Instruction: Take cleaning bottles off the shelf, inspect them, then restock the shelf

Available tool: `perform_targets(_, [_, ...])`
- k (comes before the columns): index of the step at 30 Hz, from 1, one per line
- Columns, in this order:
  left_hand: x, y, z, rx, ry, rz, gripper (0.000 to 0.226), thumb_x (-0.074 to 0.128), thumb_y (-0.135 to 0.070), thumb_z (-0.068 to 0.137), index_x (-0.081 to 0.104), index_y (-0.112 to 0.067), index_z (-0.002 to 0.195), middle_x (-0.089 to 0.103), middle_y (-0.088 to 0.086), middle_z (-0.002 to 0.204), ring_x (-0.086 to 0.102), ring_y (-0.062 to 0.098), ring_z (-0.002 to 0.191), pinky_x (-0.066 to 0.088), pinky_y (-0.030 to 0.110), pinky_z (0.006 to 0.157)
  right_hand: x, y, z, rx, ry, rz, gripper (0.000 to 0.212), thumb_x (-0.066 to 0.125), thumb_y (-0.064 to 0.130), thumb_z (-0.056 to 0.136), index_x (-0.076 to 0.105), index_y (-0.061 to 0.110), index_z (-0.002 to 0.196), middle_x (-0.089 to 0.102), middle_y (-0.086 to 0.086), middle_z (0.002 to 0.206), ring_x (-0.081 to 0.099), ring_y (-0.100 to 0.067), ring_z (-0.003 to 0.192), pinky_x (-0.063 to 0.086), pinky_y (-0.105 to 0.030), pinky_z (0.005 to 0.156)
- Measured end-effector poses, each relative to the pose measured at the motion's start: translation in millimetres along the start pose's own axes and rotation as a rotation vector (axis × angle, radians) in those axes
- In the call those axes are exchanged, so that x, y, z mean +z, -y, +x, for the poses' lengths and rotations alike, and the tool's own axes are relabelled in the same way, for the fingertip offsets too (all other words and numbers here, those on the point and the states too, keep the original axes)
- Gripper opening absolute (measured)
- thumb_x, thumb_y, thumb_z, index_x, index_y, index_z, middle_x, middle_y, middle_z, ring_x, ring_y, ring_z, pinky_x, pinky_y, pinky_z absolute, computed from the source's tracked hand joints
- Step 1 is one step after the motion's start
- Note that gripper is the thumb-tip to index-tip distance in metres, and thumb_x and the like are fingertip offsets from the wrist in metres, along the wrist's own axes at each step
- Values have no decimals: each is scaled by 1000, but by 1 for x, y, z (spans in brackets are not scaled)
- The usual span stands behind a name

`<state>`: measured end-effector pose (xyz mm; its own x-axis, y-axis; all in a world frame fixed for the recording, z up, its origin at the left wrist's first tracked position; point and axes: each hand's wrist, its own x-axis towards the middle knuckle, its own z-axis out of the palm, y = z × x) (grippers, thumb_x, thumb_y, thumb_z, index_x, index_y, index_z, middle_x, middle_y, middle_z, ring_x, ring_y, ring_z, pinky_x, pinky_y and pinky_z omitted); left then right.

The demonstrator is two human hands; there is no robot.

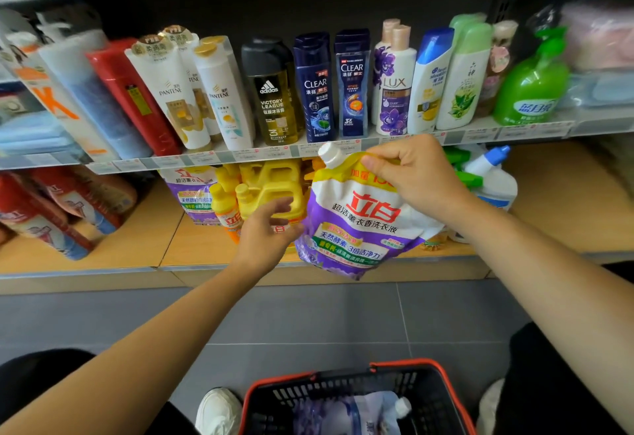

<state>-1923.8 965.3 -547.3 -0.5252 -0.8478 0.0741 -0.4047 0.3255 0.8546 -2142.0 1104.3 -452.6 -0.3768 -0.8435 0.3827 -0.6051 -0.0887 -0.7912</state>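
My right hand point(411, 173) pinches the yellow top edge of a purple and white detergent refill pouch point(356, 225) with a white screw cap, holding it up in front of the lower shelf point(137, 256). My left hand point(266, 228) reaches beside the pouch's lower left side with loosely spread fingers, right at its edge. Behind them on the lower shelf stand yellow detergent jugs point(271, 184), small yellow bottles point(224, 204) and another purple pouch point(192, 194). A second purple pouch point(356, 414) lies in the basket below.
A black basket with a red rim point(442, 383) sits on the grey tiled floor between my feet. The upper shelf point(206, 158) carries a row of shampoo and body wash bottles. A white bottle with a blue cap point(494, 177) stands on the lower shelf at right, red packs point(51, 215) at left.
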Motion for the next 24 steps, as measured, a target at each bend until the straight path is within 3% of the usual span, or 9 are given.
perform_targets(3, [21,21,-5,-347,41,-150,52,77,-29,89,57,-13,133,63,5,127,63,13,97,55,31,76,-6,3,1,6,-1,45,16,68,16,94,76,13,108,77,-3,86,71,-12,78,60,-38,73])
perform_targets(5, [33,29,-10,-549,175,-304,32,72,-33,93,62,-18,118,65,6,124,63,15,96,54,31,75,-6,6,1,-4,28,25,16,67,15,94,77,11,107,77,-10,87,73,-22,82,59,-42,73])
perform_targets(7, [42,34,-13,-637,307,-411,21,65,-38,97,65,-20,109,70,7,119,65,20,104,55,34,81,-5,7,0,-18,47,7,17,66,14,95,77,7,107,76,-11,87,71,-22,80,59,-40,73])
perform_targets(9, [47,37,-13,-656,331,-548,19,60,-33,100,67,-17,106,74,7,110,68,21,105,54,36,87,-6,5,0,-24,36,12,17,66,14,95,77,7,106,76,-11,86,69,-18,76,57,-32,69])
perform_targets(12, [51,34,-9,-635,204,-710,15,59,-22,101,65,-9,104,76,7,96,71,18,91,56,34,85,-16,-2,5,27,-68,58,14,67,15,94,77,12,103,76,-14,87,67,-13,75,56,-27,69])
perform_targets(15, [44,30,-4,-540,47,-717,10,63,-14,98,61,-4,94,76,4,80,72,11,73,59,27,69,-26,-20,7,97,-140,32,23,66,15,95,76,-5,97,72,-28,88,68,-24,75,55,-37,68])
perform_targets(17, [35,26,-2,-409,-29,-656,12,66,-8,95,60,0,88,74,4,72,71,11,67,57,24,62,-27,-33,5,140,-173,19,25,66,14,95,74,-9,94,68,-35,87,62,-22,73,53,-41,66])
perform_targets(21, [15,12,1,-182,-168,-490,16,72,-5,90,59,0,82,66,9,67,66,12,62,54,22,55,-24,-59,-4,310,-236,16,25,68,17,94,75,-7,96,73,-19,84,65,-22,77,54,-40,73])
perform_targets(24, [-1,-2,-1,-14,-219,-332,24,74,-13,91,60,-9,72,70,10,69,70,12,69,55,32,57,-20,-75,-9,452,-278,10,31,70,20,92,72,-10,91,68,-32,90,59,-24,75,53,-45,73])
